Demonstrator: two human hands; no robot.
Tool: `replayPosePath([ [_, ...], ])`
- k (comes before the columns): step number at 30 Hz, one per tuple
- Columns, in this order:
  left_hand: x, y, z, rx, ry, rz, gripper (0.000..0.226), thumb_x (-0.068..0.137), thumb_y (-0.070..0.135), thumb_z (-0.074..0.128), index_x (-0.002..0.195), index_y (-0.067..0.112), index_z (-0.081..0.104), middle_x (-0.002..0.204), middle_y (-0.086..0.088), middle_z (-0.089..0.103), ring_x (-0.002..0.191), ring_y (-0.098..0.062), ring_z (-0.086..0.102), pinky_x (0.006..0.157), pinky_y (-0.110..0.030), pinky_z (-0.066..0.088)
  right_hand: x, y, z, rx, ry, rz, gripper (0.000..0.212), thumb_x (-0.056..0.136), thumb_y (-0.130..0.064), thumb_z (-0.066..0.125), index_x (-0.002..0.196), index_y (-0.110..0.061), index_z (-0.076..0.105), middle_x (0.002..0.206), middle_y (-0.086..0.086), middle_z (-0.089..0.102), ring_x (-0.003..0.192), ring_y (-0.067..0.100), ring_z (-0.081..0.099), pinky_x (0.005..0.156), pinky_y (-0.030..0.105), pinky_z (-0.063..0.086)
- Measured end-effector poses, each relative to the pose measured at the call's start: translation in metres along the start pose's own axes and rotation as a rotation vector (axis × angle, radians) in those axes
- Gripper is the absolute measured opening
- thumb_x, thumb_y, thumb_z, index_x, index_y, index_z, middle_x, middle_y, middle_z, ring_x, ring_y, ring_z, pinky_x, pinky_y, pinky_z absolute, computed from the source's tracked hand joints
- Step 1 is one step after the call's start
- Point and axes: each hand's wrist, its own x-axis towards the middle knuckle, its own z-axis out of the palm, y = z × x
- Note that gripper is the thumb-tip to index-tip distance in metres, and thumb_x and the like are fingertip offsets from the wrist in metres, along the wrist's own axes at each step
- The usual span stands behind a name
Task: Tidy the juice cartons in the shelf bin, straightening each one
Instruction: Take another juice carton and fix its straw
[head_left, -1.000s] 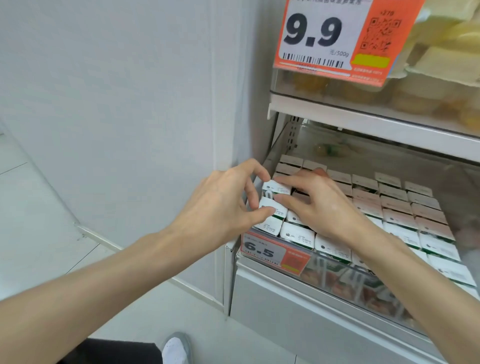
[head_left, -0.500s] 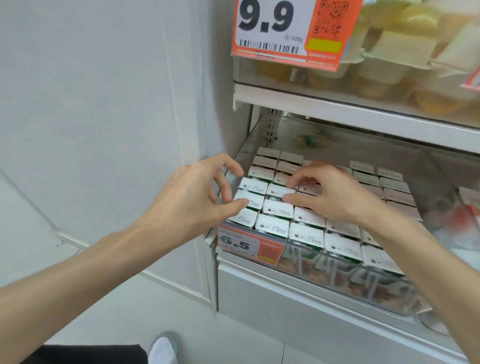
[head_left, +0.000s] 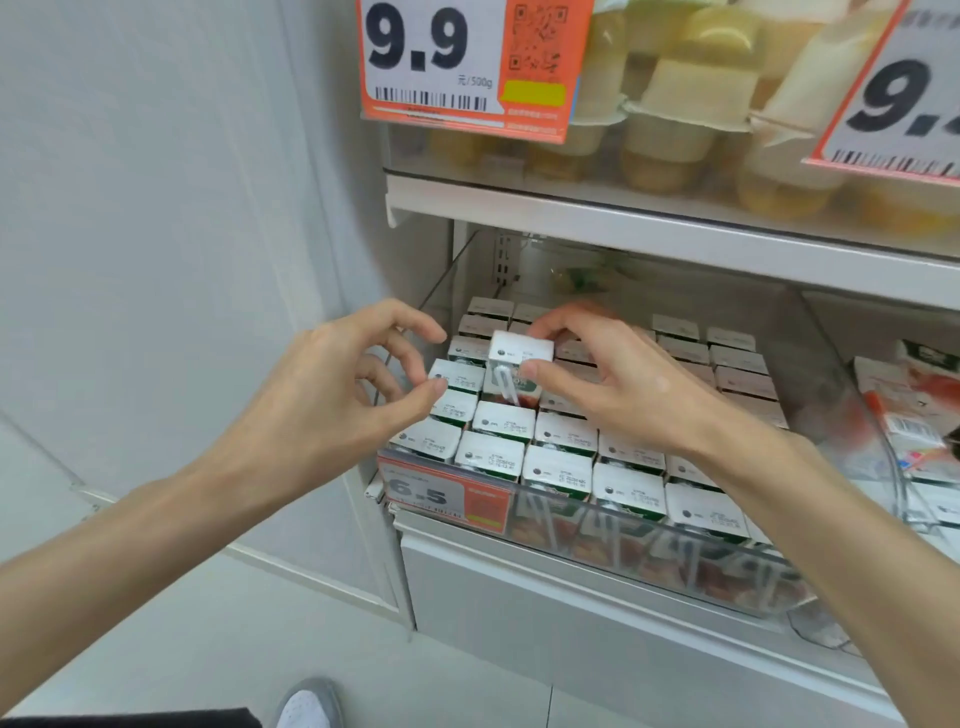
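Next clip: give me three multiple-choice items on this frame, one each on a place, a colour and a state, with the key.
1. Where is the raised carton?
A) above the left half of the bin
B) on the upper shelf
C) on the floor

2. The price tag on the bin's front is bordered in:
A) blue
B) orange
C) green

3. The right hand:
A) lies flat
B) hangs empty
C) pinches the raised carton

Key: 1A, it stands above its neighbours there; 2B, an orange frame surrounds 6.5; 3C, it grips the carton's top.
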Motion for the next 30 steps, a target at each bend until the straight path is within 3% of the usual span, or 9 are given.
replayPosePath([
  [3,0.006,0.005,0.013,-0.024,-0.021,0.033,0.033,0.09,0.025,0.08,0.118,0.036,0.067,0.096,0.013,0.072,0.08,-0.011,0.074,0.066,-0.026,0.06,-0.016,-0.001,-0.005,0.128,0.111,-0.019,0.038,0.104,-0.042,0.06,0.136,-0.022,0.058,0.13,-0.013,0.066,0.111,-0.002,0.06,0.082,0.007,0.043],
  [7,0.013,0.009,0.029,0.02,-0.056,0.108,0.059,0.088,0.048,0.072,0.144,0.034,0.06,0.12,0.017,0.069,0.112,-0.006,0.069,0.098,-0.027,0.059,-0.037,-0.006,-0.007,0.299,0.243,-0.049,0.025,0.105,-0.032,0.063,0.127,-0.021,0.062,0.12,-0.012,0.069,0.109,0.007,0.066,0.09,0.027,0.053],
  [10,0.018,0.02,0.042,0.052,-0.152,0.163,0.055,0.099,0.055,0.065,0.149,0.034,0.057,0.136,0.022,0.066,0.129,-0.003,0.062,0.113,-0.036,0.05,-0.052,-0.008,-0.01,0.503,0.256,0.016,0.017,0.103,-0.026,0.066,0.12,-0.021,0.066,0.115,-0.014,0.072,0.108,0.007,0.07,0.096,0.026,0.055],
  [15,0.02,0.038,0.064,-0.272,-0.24,0.058,0.028,0.102,0.013,0.061,0.128,0.022,0.07,0.119,0.015,0.078,0.109,-0.005,0.075,0.093,-0.02,0.058,-0.07,-0.005,-0.02,0.724,0.303,0.166,0.034,0.09,-0.035,0.076,0.121,-0.021,0.072,0.114,-0.006,0.077,0.107,0.006,0.074,0.1,0.028,0.058],
  [18,0.018,0.044,0.075,-0.447,-0.256,-0.05,0.03,0.104,0.015,0.059,0.131,0.016,0.071,0.12,0.005,0.079,0.112,-0.012,0.075,0.094,-0.023,0.06,-0.082,-0.003,-0.024,0.75,0.302,0.257,0.049,0.078,-0.039,0.083,0.123,-0.023,0.069,0.109,-0.006,0.078,0.101,0.005,0.075,0.094,0.024,0.06],
  [24,0.012,0.052,0.083,-0.601,-0.33,-0.199,0.031,0.104,0.022,0.058,0.132,0.016,0.071,0.117,0.0,0.081,0.108,-0.018,0.078,0.09,-0.026,0.062,-0.095,0.003,-0.017,0.822,0.338,0.446,0.024,0.088,-0.032,0.082,0.11,-0.023,0.077,0.103,-0.007,0.081,0.096,0.008,0.077,0.086,0.025,0.062],
  [27,0.01,0.052,0.081,-0.629,-0.344,-0.211,0.033,0.109,0.022,0.05,0.135,0.016,0.07,0.121,0.001,0.079,0.111,-0.018,0.077,0.088,-0.024,0.062,-0.092,0.004,-0.017,0.864,0.364,0.475,0.018,0.09,-0.03,0.081,0.106,-0.022,0.079,0.104,-0.005,0.082,0.1,0.01,0.077,0.095,0.033,0.061],
  [30,0.01,0.051,0.08,-0.601,-0.332,-0.204,0.034,0.108,0.018,0.055,0.14,0.019,0.067,0.125,0.002,0.078,0.114,-0.019,0.076,0.093,-0.032,0.062,-0.091,0.004,-0.018,0.898,0.369,0.476,0.016,0.089,-0.029,0.082,0.1,-0.018,0.081,0.105,-0.006,0.082,0.102,0.012,0.078,0.102,0.038,0.058],
])
